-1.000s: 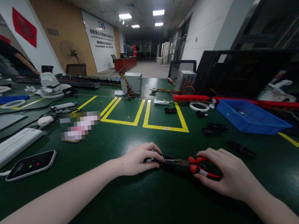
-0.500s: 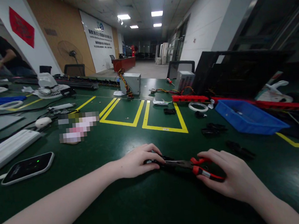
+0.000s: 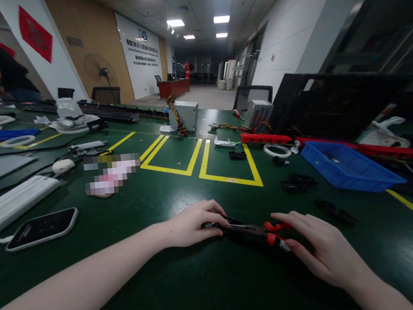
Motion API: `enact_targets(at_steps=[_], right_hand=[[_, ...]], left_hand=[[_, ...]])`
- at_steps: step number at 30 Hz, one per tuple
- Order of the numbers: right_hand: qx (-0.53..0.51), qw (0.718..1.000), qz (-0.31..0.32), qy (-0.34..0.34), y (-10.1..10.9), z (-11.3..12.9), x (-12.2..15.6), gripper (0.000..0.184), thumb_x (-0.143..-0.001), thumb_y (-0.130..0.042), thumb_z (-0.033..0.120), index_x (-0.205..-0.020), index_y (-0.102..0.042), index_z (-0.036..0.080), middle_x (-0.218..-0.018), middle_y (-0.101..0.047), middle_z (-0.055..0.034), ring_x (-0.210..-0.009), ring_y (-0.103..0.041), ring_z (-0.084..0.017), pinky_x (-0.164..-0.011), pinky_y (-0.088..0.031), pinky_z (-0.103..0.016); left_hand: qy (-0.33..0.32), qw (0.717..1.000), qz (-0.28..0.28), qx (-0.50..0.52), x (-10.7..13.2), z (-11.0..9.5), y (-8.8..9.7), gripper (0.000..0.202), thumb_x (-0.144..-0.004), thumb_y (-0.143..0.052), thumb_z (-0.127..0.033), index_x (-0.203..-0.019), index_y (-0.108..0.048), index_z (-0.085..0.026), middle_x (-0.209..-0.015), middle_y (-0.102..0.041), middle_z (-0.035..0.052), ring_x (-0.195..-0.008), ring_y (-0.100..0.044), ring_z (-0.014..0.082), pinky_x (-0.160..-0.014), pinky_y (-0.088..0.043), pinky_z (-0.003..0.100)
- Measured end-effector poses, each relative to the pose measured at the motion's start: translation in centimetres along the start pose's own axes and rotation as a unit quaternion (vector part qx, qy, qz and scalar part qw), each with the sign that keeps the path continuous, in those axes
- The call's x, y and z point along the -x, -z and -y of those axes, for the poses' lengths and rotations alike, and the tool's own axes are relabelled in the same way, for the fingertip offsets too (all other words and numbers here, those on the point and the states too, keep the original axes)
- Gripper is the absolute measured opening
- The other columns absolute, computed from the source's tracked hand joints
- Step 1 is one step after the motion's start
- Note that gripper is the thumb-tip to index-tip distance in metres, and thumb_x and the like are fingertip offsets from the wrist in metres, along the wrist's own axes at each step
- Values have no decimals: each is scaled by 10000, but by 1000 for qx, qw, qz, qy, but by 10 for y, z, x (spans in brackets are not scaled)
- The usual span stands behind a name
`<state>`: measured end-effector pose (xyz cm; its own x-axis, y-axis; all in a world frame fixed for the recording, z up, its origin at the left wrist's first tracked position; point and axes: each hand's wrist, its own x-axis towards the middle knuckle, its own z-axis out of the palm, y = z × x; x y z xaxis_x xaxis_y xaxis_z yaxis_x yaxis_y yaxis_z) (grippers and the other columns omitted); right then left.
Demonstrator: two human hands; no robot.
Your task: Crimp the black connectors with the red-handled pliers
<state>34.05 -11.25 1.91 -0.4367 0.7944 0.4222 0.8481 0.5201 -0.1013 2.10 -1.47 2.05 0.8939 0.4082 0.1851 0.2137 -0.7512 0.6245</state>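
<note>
A pair of red-handled pliers [image 3: 260,231] lies low over the green table [image 3: 188,282], jaws pointing left. My right hand [image 3: 318,249] is wrapped over the red handles. My left hand [image 3: 194,223] is curled, its fingers pinching a small dark part [image 3: 216,225] right at the pliers' tip. Both hands rest on the table surface in the near middle of the view.
A blue bin [image 3: 348,167] stands at the right, with small black parts [image 3: 297,182] between it and my hands. A dark device [image 3: 41,228] and a white power strip [image 3: 13,201] lie at the left. Yellow floor-style markings [image 3: 225,163] and a grey power supply [image 3: 184,115] are farther back. A person works at the far left.
My right hand has slid a little toward me along the pliers' handles, covering more of the red grips. My left hand and the part have stayed put.
</note>
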Motion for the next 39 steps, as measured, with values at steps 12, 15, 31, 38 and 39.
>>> enact_targets(at_steps=[12, 15, 31, 38, 39], right_hand=[[-4, 1000, -4, -11, 3, -7, 2, 354, -951, -422, 289, -1270, -562, 227, -1069, -709, -93, -938, -683, -236, -772, -557, -376], [-17, 1000, 1, -16, 3, 0, -1, 318, -944, -421, 288, -1185, -616, 218, -1010, -713, -87, -863, -688, -214, -724, -560, -344], [4, 1000, -6, -15, 13, 13, -13, 251, -919, -455, 304, -1037, -645, 190, -905, -710, -88, -745, -664, -197, -627, -538, -312], [13, 1000, -3, -17, 18, 11, -13, 229, -915, -459, 299, -1009, -640, 194, -885, -713, -83, -733, -670, -195, -634, -538, -319], [13, 1000, -3, -17, 18, 11, -13, 228, -913, -460, 297, -1010, -640, 197, -883, -714, -80, -734, -671, -195, -634, -537, -319]], left_hand=[[-5, 1000, -4, -4, -1, 1, -2, 231, -954, -597, -218, -1174, -661, -244, -1259, -566, 64, -1133, -562, 220, -957, -450, 348], [-3, 1000, -3, -7, 0, 2, -2, 226, -947, -607, -217, -1164, -664, -242, -1257, -567, 60, -1131, -562, 218, -956, -448, 342], [1, 1000, 3, -1, 0, 1, -1, 244, -948, -599, -210, -1180, -661, -253, -1259, -569, 64, -1134, -558, 226, -953, -455, 354], [-2, 1000, 0, -4, -1, 0, -2, 239, -952, -597, -217, -1181, -657, -253, -1257, -565, 54, -1130, -563, 216, -959, -453, 344], [-2, 1000, 1, -3, -1, 0, -2, 241, -952, -597, -216, -1183, -656, -255, -1256, -564, 53, -1131, -563, 216, -960, -453, 344]])
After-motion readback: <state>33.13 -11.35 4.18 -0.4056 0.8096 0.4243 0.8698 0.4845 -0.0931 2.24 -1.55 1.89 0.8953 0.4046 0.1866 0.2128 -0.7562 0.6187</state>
